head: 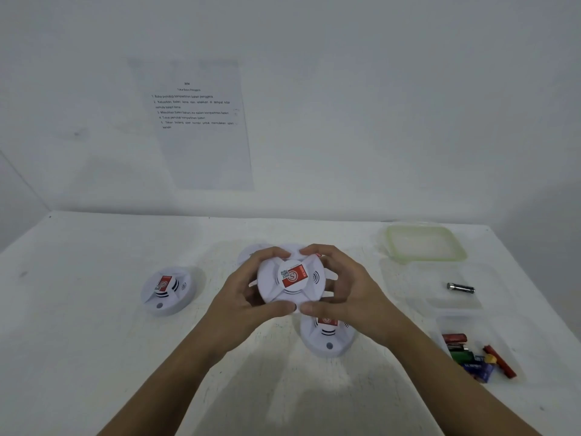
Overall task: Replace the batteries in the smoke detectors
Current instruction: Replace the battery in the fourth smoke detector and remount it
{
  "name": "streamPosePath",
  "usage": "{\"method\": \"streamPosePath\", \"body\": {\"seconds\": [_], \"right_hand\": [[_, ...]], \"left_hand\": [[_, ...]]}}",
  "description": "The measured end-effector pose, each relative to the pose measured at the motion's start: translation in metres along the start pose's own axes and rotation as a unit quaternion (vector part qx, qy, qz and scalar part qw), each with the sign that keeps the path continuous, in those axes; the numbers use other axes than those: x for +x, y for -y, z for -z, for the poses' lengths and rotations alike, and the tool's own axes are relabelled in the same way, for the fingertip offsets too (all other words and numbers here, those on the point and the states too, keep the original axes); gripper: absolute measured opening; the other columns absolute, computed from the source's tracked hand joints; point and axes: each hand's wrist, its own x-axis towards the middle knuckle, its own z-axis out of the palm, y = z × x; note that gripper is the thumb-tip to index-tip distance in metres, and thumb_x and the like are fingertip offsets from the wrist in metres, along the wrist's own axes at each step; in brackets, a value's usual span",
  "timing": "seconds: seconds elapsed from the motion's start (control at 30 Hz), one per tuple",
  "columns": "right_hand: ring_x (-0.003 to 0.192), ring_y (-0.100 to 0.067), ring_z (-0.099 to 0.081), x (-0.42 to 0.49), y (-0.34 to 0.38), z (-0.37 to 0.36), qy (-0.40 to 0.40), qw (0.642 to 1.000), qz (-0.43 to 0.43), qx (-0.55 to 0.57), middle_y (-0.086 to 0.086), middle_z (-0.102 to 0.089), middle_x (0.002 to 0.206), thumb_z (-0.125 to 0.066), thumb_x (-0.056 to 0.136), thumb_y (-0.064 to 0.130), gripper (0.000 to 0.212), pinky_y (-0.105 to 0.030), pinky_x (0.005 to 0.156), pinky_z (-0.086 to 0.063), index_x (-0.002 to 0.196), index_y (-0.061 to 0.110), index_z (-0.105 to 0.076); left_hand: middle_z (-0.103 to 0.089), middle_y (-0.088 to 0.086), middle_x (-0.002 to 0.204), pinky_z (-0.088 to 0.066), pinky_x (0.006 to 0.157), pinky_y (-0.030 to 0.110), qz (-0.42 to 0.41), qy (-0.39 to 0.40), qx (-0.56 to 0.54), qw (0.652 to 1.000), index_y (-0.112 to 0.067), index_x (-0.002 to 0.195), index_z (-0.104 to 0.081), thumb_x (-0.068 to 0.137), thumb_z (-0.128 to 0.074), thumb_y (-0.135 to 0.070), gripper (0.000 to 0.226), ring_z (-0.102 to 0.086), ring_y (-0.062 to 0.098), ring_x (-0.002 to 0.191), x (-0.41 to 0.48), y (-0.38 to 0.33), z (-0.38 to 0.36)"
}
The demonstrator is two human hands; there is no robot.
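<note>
Smoke detector (290, 280), rim in left hand (248, 297) and right hand (349, 291), above table (94, 341), second detector (328, 339) close below.

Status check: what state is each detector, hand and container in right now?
held detector: lifted, label up.
left hand: grips held detector.
right hand: grips held detector.
left detector: on table, untouched.
near detector: on table, partly hidden.
lid: off, on table.
clear container: open, one battery inside.

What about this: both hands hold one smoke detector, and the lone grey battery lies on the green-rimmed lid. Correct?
No. In the head view the left hand and right hand hold the smoke detector, but the grey battery lies in the clear container beside the green-rimmed lid.
</note>
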Motion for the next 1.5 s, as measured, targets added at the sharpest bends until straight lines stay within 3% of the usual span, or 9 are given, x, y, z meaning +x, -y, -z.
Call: {"method": "streamPosePath", "body": {"seconds": [0.27,0.5,0.77,1.03,1.23,1.33,1.5], "right_hand": [[0.113,-0.029,-0.069,0.002,-0.002,0.0,0.009,1.0,0.003,0.0,-0.005,-0.065,0.128,-0.08,0.079,-0.008,0.064,-0.045,0.085,-0.062,0.131,0.016,-0.053],[0.114,-0.028,-0.068,0.005,-0.004,-0.002,-0.003,0.999,0.018,-0.028,0.001,-0.064,0.133,-0.083,0.077,-0.005,0.061,-0.042,0.081,-0.063,0.128,0.015,-0.058],[0.115,-0.03,-0.068,0.006,-0.008,-0.003,0.01,0.999,0.021,-0.023,0.0,-0.063,0.133,-0.082,0.078,-0.005,0.062,-0.049,0.084,-0.062,0.131,0.015,-0.057],[0.117,-0.031,-0.067,0.009,-0.009,-0.005,0.014,0.999,0.027,-0.025,0.0,-0.062,0.136,-0.083,0.078,-0.002,0.063,-0.055,0.086,-0.06,0.132,0.015,-0.056],[0.117,-0.031,-0.067,0.01,-0.011,-0.008,0.007,0.999,0.023,-0.024,0.0,-0.062,0.135,-0.085,0.076,-0.002,0.065,-0.055,0.085,-0.061,0.132,0.016,-0.057],[0.117,-0.029,-0.066,0.01,-0.014,-0.013,0.005,1.0,0.019,-0.023,0.0,-0.063,0.132,-0.087,0.074,-0.002,0.068,-0.053,0.086,-0.061,0.132,0.018,-0.058],[0.119,-0.024,-0.066,0.01,-0.016,-0.019,0.0,1.0,0.011,-0.009,0.004,-0.065,0.129,-0.087,0.071,-0.005,0.071,-0.044,0.086,-0.062,0.132,0.018,-0.057]], "left_hand": [[-0.065,-0.003,0.129,-0.061,0.084,0.034,-0.007,0.005,0.0,1.0,-0.024,0.13,-0.057,0.079,-0.08,0.001,0.062,-0.065,0.022,0.117,0.0,0.0,0.004],[-0.062,0.001,0.133,-0.061,0.086,0.04,-0.029,0.017,-0.005,0.999,-0.018,0.13,-0.057,0.079,-0.079,0.003,0.06,-0.063,0.024,0.12,0.002,-0.003,0.005],[-0.064,-0.004,0.128,-0.06,0.079,0.03,-0.021,0.011,-0.003,1.0,-0.021,0.126,-0.059,0.078,-0.08,0.003,0.058,-0.064,0.02,0.118,0.0,-0.003,0.008],[-0.065,-0.001,0.127,-0.06,0.079,0.028,-0.017,0.015,-0.01,1.0,-0.022,0.126,-0.06,0.078,-0.079,0.006,0.059,-0.065,0.02,0.116,0.0,-0.007,0.012],[-0.064,-0.009,0.126,-0.06,0.08,0.027,-0.016,0.012,-0.002,1.0,-0.026,0.125,-0.059,0.078,-0.079,0.004,0.059,-0.064,0.016,0.118,-0.003,-0.006,0.013],[-0.064,-0.012,0.126,-0.059,0.082,0.026,-0.018,0.014,0.012,1.0,-0.025,0.127,-0.056,0.079,-0.079,0.001,0.06,-0.063,0.013,0.119,-0.006,-0.004,0.015],[-0.066,-0.001,0.126,-0.061,0.085,0.032,0.004,-0.006,-0.001,1.0,-0.026,0.133,-0.051,0.079,-0.08,0.001,0.067,-0.067,0.022,0.116,-0.012,-0.002,0.022]]}}
